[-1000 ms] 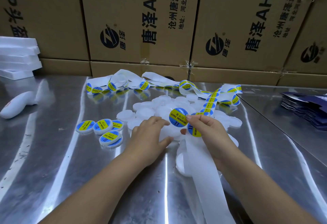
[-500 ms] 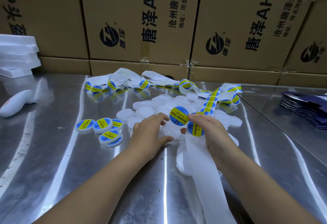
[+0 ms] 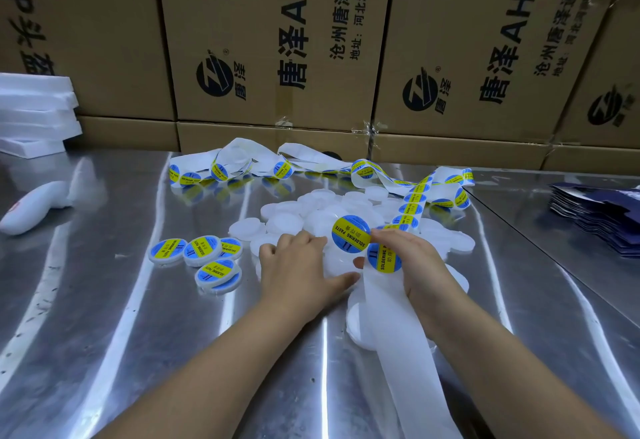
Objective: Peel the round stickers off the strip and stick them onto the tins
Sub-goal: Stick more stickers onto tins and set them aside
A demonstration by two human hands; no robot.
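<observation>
The peeled round sticker (image 3: 350, 234), blue with a yellow band, hangs from the fingertips of my right grip (image 3: 415, 265), which is clamped on its edge. The same grip also holds the backing strip (image 3: 391, 334), with the next sticker (image 3: 384, 260) on it just below. The strip runs back toward me and away past the grip. My left grip (image 3: 298, 275) lies spread and relaxed on the pile of blank white tins (image 3: 284, 222), just left of the sticker, thumb out. Four labelled tins (image 3: 202, 249) sit on the bench (image 3: 104, 317), left of that grip. Cardboard boxes (image 3: 270, 40) stand beyond.
</observation>
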